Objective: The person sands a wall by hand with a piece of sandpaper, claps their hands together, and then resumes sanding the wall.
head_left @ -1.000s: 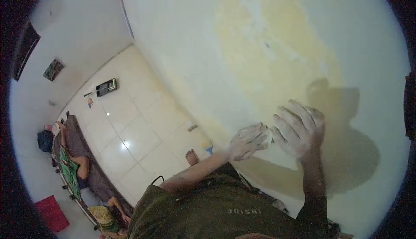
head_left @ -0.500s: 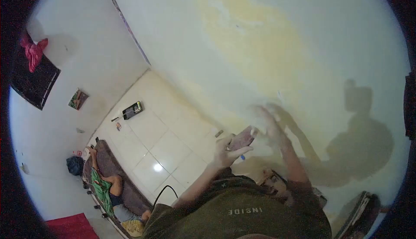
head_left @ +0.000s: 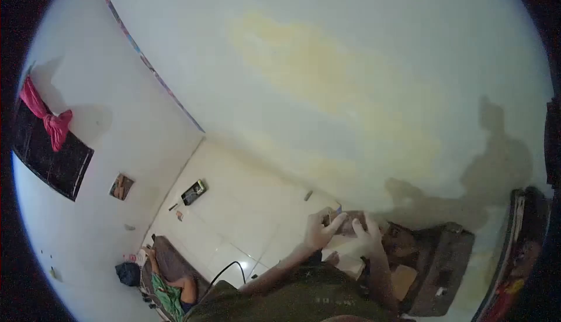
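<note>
My left hand (head_left: pixel 318 231) and my right hand (head_left: pixel 369 237) come together low in front of my chest, close to the wall. Between them is a flat brownish-purple piece (head_left: pixel 349 224), which looks like a folded sheet of sandpaper. My left hand grips one end with its thumb on top, while the fingers of my right hand close on the other end. A small blue thing (head_left: pixel 339 210) shows by the left thumb. Ahead rises a pale wall (head_left: pixel 292 59) with yellowish patches.
On the tiled floor lie a black tray (head_left: pixel 194 192) and a small narrow object (head_left: pixel 308 195). A person (head_left: pixel 186 290) lies on a brown mattress (head_left: pixel 175 255) at lower left. A black cord (head_left: pixel 231 266) loops near my left arm. Brown furniture (head_left: pixel 447 269) stands at right.
My right hand has come down from the wall and taken hold of the piece's other end. The view has tilted, and the room now sits lower in it.
</note>
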Available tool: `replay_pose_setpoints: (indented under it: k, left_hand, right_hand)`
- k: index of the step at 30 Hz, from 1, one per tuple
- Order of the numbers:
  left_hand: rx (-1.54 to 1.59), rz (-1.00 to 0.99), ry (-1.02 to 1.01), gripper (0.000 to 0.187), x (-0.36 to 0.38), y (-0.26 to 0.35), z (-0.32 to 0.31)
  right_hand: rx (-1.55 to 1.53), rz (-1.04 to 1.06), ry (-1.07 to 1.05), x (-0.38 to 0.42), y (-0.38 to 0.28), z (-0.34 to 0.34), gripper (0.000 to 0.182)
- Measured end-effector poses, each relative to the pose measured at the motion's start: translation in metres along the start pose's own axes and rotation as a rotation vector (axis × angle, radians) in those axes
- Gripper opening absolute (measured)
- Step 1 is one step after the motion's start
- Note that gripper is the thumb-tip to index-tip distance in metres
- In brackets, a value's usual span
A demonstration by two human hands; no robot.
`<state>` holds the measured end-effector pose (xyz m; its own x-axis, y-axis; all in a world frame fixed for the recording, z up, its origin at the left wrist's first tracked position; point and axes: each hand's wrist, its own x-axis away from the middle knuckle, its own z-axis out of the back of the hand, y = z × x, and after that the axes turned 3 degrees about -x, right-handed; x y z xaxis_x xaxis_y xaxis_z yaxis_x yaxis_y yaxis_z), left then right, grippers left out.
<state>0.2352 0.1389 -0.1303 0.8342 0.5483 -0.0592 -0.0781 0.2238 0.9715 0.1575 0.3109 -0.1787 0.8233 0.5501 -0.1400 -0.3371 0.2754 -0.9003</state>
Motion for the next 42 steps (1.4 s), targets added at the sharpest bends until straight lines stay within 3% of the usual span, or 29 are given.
replay_pose_setpoints:
  k: [1, 3, 6, 9, 12, 15, 18, 21, 22, 25, 27, 28, 29, 31, 34, 37, 39, 40, 42]
  left_hand:
    - [-0.018, -0.015, -0.01, 0.03, 0.005, 0.011, 0.003]
    - [-0.159, -0.068, -0.032, 0.028, 0.017, 0.009, 0.01]
    - [-0.119, -0.019, -0.071, 0.022, 0.038, -0.005, 0.033]
    - [-0.174, 0.02, -0.095, 0.022, 0.057, -0.009, 0.069]
    - [-0.2, -0.16, -0.049, 0.021, 0.068, -0.013, 0.122]
    - [-0.178, -0.194, -0.138, 0.022, 0.087, -0.03, 0.205]
    - [-0.288, -0.289, -0.106, 0.021, 0.097, -0.045, 0.294]
    - [-0.371, -0.39, 0.023, 0.023, 0.102, -0.067, 0.382]
    - [-0.387, -0.422, 0.072, 0.024, 0.104, -0.074, 0.404]
    - [0.037, -0.232, 0.225, 0.036, 0.108, -0.12, 0.44]
    - [0.253, -0.055, 0.376, 0.044, 0.113, -0.097, 0.453]
    - [0.365, 0.031, 0.45, 0.048, 0.11, -0.092, 0.452]
    - [0.275, 0.054, 0.424, 0.052, 0.109, -0.092, 0.458]
    - [0.432, 0.076, 0.343, 0.054, 0.098, -0.082, 0.46]
    - [0.56, 0.097, 0.188, 0.069, 0.079, -0.079, 0.452]
    - [0.699, 0.129, 0.029, 0.074, 0.048, -0.052, 0.467]
    - [0.768, 0.096, 0.06, 0.072, 0.018, -0.052, 0.466]
    - [0.803, 0.079, 0.082, 0.071, 0.01, -0.053, 0.462]
    - [0.589, 0.001, 0.057, 0.069, 0.012, -0.051, 0.442]
  right_hand:
    - [-0.004, -0.025, 0.023, 0.009, -0.001, 0.0, 0.041]
    - [-0.432, -0.484, -0.107, 0.021, -0.002, -0.006, 0.044]
    - [-0.485, -0.464, -0.288, 0.026, -0.08, 0.012, 0.051]
    - [-0.276, -0.177, -0.441, 0.022, -0.1, 0.001, 0.058]
    - [-0.077, -0.349, -0.846, 0.005, -0.155, -0.019, 0.056]
    - [-0.412, -0.206, -0.974, 0.01, -0.16, -0.103, 0.056]
    - [-0.544, -0.369, -0.994, 0.015, -0.149, -0.208, 0.053]
    - [-0.946, -0.312, -0.96, 0.02, -0.201, -0.306, 0.048]
    - [-0.845, -0.248, -0.913, 0.023, -0.216, -0.334, 0.048]
    - [-0.659, -0.092, -0.752, 0.018, -0.255, -0.388, 0.046]
    - [-0.7, -0.071, -0.63, 0.023, -0.28, -0.423, 0.044]
    - [-0.684, -0.03, -0.537, 0.023, -0.286, -0.43, 0.044]
    - [-0.664, 0.012, -0.443, 0.022, -0.295, -0.435, 0.044]
    - [-0.497, 0.091, -0.3, 0.016, -0.3, -0.448, 0.048]
    - [-0.307, 0.112, -0.27, 0.037, -0.3, -0.475, 0.055]
    - [-0.528, 0.121, -0.43, 0.035, -0.312, -0.463, 0.064]
    - [-0.662, 0.076, -0.57, 0.043, -0.335, -0.437, 0.07]
    - [-0.65, 0.087, -0.509, 0.044, -0.33, -0.435, 0.07]
    - [-0.622, 0.125, -0.394, 0.037, -0.315, -0.439, 0.071]
